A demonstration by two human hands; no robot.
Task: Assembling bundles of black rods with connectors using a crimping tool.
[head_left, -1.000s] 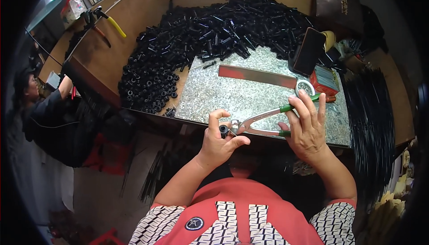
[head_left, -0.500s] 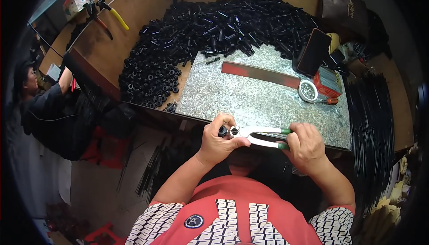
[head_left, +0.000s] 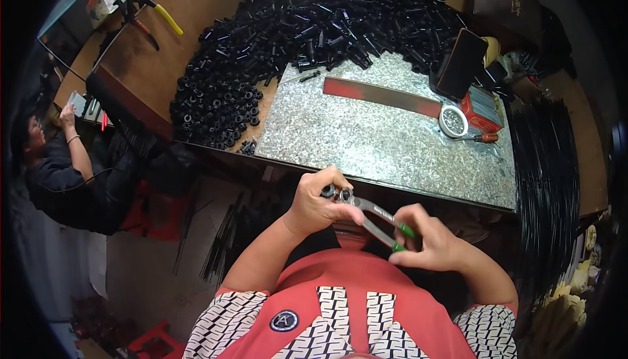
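On your side of the slab (head_left: 340, 140), just off its near edge, one black part (head_left: 328, 191) is in hand with the head of the pliers (head_left: 374, 214) right beside it. Work on this piece looks under way rather than finished, though your fingers cover too much to show whether the jaws bite on anything. Beyond the slab rises a large heap (head_left: 340, 25) of loose black tubes, and to its left lie many short round pieces (head_left: 216, 104). How many of these are done and how many are left, you cannot tell from this view.

Your left hand (head_left: 314, 205) is closed, fingers curled round the black part, thumb lying along the pliers' head. Your right hand (head_left: 432, 238) is partly open at the green handle ends, thumb and fingers parted with a gap between them; how firmly it grips is unclear. The handles stand somewhat spread, slanting down from the slab toward your body.

On the slab lie a flat metal strip (head_left: 383, 97) and, at its right end, a white bowl (head_left: 442, 121) of small shiny bits. Right of the slab hang long black rods (head_left: 549, 182).
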